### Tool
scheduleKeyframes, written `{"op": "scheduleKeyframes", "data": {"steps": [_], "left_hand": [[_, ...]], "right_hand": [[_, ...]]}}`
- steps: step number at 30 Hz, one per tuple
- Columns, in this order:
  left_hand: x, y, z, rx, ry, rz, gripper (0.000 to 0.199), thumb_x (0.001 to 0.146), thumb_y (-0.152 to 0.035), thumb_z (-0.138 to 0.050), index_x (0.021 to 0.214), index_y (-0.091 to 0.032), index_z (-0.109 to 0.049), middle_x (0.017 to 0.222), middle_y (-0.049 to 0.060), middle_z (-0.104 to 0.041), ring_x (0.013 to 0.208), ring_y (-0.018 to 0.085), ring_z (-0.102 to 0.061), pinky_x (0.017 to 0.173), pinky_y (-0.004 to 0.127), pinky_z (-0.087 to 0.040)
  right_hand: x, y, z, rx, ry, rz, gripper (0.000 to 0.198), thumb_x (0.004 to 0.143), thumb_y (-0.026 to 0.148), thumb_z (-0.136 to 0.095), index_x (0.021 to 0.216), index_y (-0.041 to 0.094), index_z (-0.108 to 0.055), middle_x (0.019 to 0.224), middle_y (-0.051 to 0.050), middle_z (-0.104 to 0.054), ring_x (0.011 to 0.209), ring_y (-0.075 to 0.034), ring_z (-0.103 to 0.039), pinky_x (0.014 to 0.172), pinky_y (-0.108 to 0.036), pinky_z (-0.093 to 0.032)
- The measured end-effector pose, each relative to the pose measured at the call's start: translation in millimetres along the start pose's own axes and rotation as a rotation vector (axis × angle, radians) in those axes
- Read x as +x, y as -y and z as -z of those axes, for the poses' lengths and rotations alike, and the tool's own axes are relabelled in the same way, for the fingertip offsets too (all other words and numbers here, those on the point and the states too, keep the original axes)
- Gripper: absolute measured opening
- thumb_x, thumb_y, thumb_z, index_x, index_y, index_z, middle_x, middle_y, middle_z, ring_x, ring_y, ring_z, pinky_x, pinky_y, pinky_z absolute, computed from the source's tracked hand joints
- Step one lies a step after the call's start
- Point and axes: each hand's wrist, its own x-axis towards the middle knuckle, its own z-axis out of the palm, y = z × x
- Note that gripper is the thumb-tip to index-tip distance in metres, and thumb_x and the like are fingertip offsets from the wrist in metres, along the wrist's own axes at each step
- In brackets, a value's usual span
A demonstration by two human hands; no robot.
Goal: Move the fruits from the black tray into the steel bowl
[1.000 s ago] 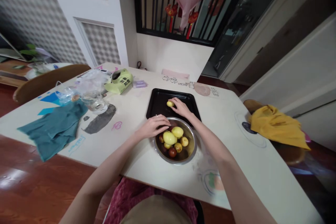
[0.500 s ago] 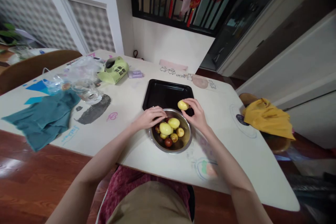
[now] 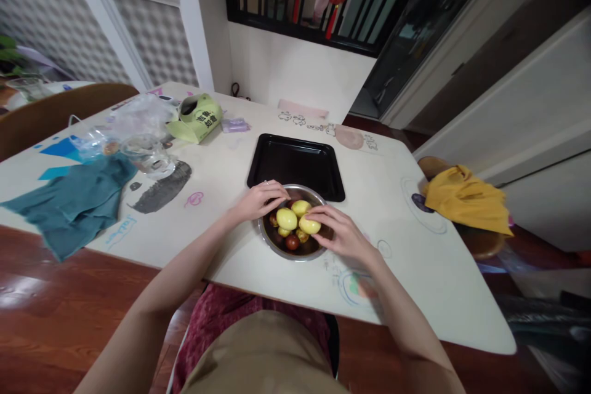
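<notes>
A round metal bowl (image 3: 301,258) stands near the table's front edge. Inside it lie large glossy yellow egg-shaped fruits (image 3: 287,219), small mottled yellow-brown round ones and a dark red one (image 3: 292,242). My right hand (image 3: 345,231) reaches over the bowl's right side, its fingers closed on a yellow egg-shaped fruit (image 3: 309,225) resting low among the others. At the bowl's upper left rim my left hand (image 3: 262,199) is closed, fingertips over the edge; its thumb is partly hidden. Just behind the bowl lies a black baking tray (image 3: 295,163) with nothing on it.
To the left lie a teal cloth (image 3: 83,200), a clear glass pitcher (image 3: 150,157), plastic bags (image 3: 141,114) and a green paper carton (image 3: 196,120). A yellow cloth (image 3: 466,200) hangs over a chair at the right. Drawings mark the white tabletop (image 3: 231,166).
My right hand has brought the yellow egg-shaped fruit down from above the tray's near edge into the bowl. My left hand stays at the rim. The view has shifted slightly.
</notes>
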Motion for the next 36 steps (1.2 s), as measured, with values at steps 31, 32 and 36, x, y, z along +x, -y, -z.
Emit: {"op": "scheduleKeyframes", "data": {"steps": [31,32,36], "left_hand": [[1.2,0.4,4.9,0.064,-0.039,-0.114,0.022,0.108,-0.019,-0.053,0.113,-0.016,-0.074,0.108,0.011,-0.079,0.105,0.023,-0.07,0.093,0.04,-0.058],[1.2,0.6,5.6,0.075,-0.048,-0.123,0.022,0.107,-0.018,-0.053,0.113,-0.016,-0.074,0.108,0.011,-0.079,0.105,0.023,-0.07,0.093,0.04,-0.058],[1.9,-0.4,8.4,0.126,-0.082,-0.146,0.02,0.106,-0.017,-0.055,0.113,-0.016,-0.074,0.106,0.011,-0.08,0.103,0.023,-0.071,0.09,0.039,-0.059]], "right_hand": [[-24.8,-45.2,1.7,-0.057,-0.353,-0.249,0.018,0.105,0.033,-0.061,0.11,0.024,-0.076,0.104,-0.009,-0.075,0.1,-0.025,-0.071,0.089,-0.042,-0.061],[-26.1,-50.2,-0.8,-0.077,-0.381,-0.259,0.019,0.106,0.031,-0.059,0.107,0.024,-0.076,0.102,-0.009,-0.075,0.099,-0.025,-0.071,0.087,-0.041,-0.06],[-31.1,-66.8,-13.1,-0.127,-0.36,-0.279,0.023,0.107,0.029,-0.053,0.104,0.022,-0.075,0.101,-0.01,-0.074,0.096,-0.025,-0.07,0.086,-0.041,-0.059]]}}
